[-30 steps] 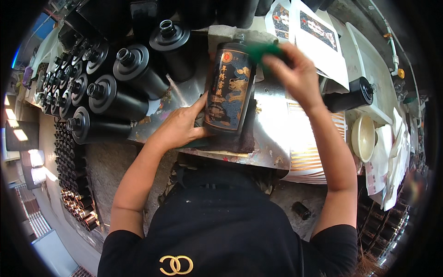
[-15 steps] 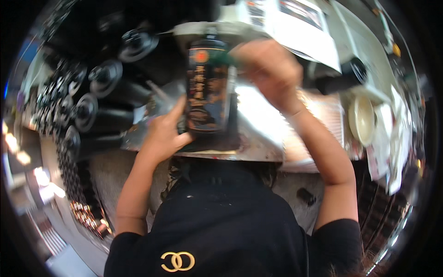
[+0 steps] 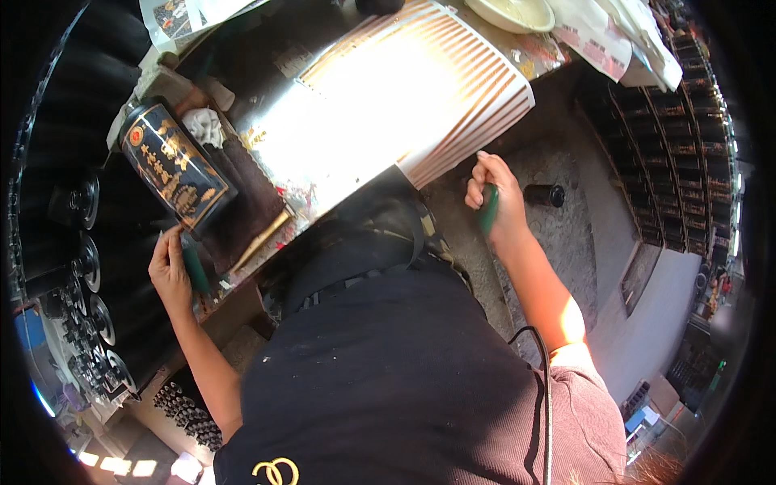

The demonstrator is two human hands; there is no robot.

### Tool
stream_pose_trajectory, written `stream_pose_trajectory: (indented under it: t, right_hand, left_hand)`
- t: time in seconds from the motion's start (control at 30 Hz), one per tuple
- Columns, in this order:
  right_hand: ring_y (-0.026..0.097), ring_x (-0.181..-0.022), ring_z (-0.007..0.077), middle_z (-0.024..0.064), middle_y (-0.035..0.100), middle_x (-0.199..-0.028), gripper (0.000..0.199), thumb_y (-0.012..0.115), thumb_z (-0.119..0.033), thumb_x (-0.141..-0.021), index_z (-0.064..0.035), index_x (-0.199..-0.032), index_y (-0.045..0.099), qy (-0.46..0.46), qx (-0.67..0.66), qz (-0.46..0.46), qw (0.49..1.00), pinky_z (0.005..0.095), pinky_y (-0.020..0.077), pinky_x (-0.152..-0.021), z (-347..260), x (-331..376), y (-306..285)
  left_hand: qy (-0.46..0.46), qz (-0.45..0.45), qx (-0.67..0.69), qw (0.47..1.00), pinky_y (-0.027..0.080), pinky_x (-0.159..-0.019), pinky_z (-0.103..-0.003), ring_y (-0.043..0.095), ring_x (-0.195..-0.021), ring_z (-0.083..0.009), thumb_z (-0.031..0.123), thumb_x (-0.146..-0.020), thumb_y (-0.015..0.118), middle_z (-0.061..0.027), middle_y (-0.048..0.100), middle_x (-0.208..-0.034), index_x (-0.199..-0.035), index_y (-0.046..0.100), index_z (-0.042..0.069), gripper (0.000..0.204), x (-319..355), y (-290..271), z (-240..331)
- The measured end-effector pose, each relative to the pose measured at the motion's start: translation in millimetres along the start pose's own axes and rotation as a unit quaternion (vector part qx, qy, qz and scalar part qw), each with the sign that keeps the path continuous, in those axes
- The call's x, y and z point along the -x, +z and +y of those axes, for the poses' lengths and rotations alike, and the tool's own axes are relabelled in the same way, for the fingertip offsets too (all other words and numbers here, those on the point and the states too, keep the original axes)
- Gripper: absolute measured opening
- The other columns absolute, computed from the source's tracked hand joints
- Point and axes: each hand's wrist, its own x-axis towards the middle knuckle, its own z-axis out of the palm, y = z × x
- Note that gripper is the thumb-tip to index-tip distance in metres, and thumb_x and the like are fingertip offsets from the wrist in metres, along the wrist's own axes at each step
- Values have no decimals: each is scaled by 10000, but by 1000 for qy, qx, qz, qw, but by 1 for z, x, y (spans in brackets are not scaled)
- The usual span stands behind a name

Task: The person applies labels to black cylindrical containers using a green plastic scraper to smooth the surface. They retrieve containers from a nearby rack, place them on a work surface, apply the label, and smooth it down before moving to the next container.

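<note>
A black bottle with gold lettering, gold pictures and a red round mark is on a dark cloth-like pad at the table's left. My left hand is at its lower end, fingers extended, fingertips close to the base; I cannot tell if they touch. A green piece shows along the thumb side. Off the table's near right edge, my right hand has its fingers curled around another green piece. Whether these pieces are held or worn on the thumbs is unclear.
A striped, sunlit sheet covers much of the table beside a crumpled white wad. A cream bowl stands at the far side. Black bottles line the left; stacked dark rows stand right. A small black cylinder lies on the floor.
The view has swung, so the table and bottle now appear tilted and farther left. My right hand has moved away from the bottle's top to beside the table. My left hand is now at the bottle's base.
</note>
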Motion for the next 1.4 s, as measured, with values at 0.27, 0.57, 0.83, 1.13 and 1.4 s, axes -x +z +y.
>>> stream_pose_trajectory:
  t: [0.27, 0.57, 0.83, 1.13, 1.4]
  right_hand:
    - [425, -474, 79, -7, 568, -792, 238, 706, -289, -851, -105, -920, 571, 32, -11, -20, 999, 245, 322, -464, 42, -34, -31]
    - [468, -562, 46, -15, 609, -712, 212, 641, -210, -881, -6, -837, 680, -98, 339, -22, 935, 222, 355, -510, 17, -14, -46]
    - [432, -507, 45, 87, 677, -818, 221, 575, -183, -933, 14, -919, 674, -220, 330, -60, 916, 190, 321, -481, -52, 32, 38]
    - [468, -474, 96, 180, 676, -921, 251, 515, -218, -957, 6, -1035, 600, -56, 102, -329, 937, 189, 356, -472, -40, -5, 239]
    - [425, -442, 67, 156, 662, -1000, 253, 428, -215, -993, -56, -1145, 552, 13, 57, -401, 914, 186, 353, -422, -23, -19, 310]
  left_hand:
    - [107, 30, -168, 979, 455, -797, -264, 576, -901, -136, 88, -917, 588, -84, 615, -977, -1087, 632, 0, 196, 1, 13, 9]
    - [-16, 148, 137, 979, 460, -832, -232, 565, -947, -95, 105, -939, 565, -43, 596, -1117, -1176, 620, 45, 250, -7, 18, 40]
    - [-61, 55, 409, 909, 419, -961, -312, 529, -1088, -182, 305, -983, 495, -101, 540, -1200, -1304, 449, -1, 446, -60, 17, 51]
    - [-154, -137, 589, 781, 461, -928, -338, 597, -1010, -169, 460, -865, 572, -76, 648, -1059, -1138, 591, 64, 481, -106, 22, 60]
    - [-171, -12, 414, 894, 388, -998, -306, 512, -1143, -171, 425, -839, 648, -123, 531, -1224, -1308, 409, 2, 675, -101, 28, 89]
